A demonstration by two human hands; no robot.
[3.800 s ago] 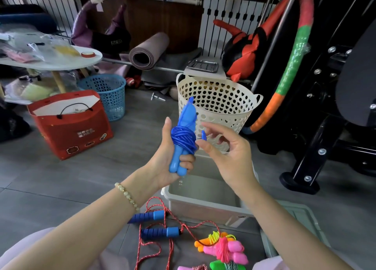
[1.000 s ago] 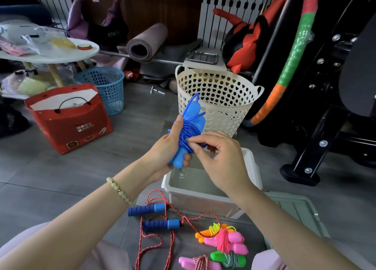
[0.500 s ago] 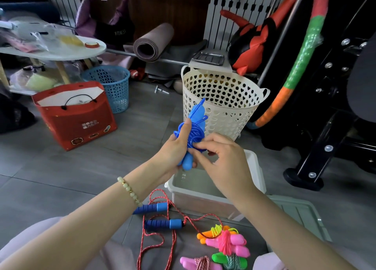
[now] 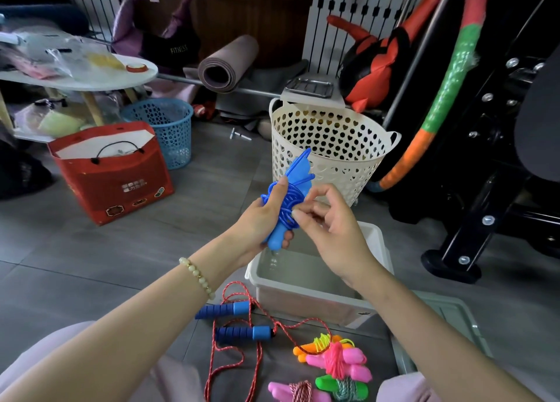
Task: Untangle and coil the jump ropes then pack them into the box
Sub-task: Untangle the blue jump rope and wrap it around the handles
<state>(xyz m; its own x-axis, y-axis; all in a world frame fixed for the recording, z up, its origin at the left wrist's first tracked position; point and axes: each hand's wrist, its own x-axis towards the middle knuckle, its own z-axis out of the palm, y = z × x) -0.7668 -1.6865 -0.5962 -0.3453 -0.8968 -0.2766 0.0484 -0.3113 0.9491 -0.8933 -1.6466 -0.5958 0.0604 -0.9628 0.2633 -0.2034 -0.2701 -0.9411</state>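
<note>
Several wound ropes point(image 4: 339, 363) lie nearest you, beside a loose red rope point(image 4: 242, 333). Beyond sits the box point(image 4: 303, 291). Above it your left hand point(image 4: 260, 220) grips the coiled blue rope point(image 4: 291, 198); your right hand point(image 4: 336, 235) touches it with curled fingertips, pinch unclear.

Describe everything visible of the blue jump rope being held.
The blue jump rope looks like glossy plastic: two handles held side by side, thin cord wound round their middle in a tight coil, loops poking out on top. It stands roughly upright, tipped right, above the pale box. The left hand grips its lower part, thumb on the coil; the right hand touches the coil, whether pinching is unclear.
</note>
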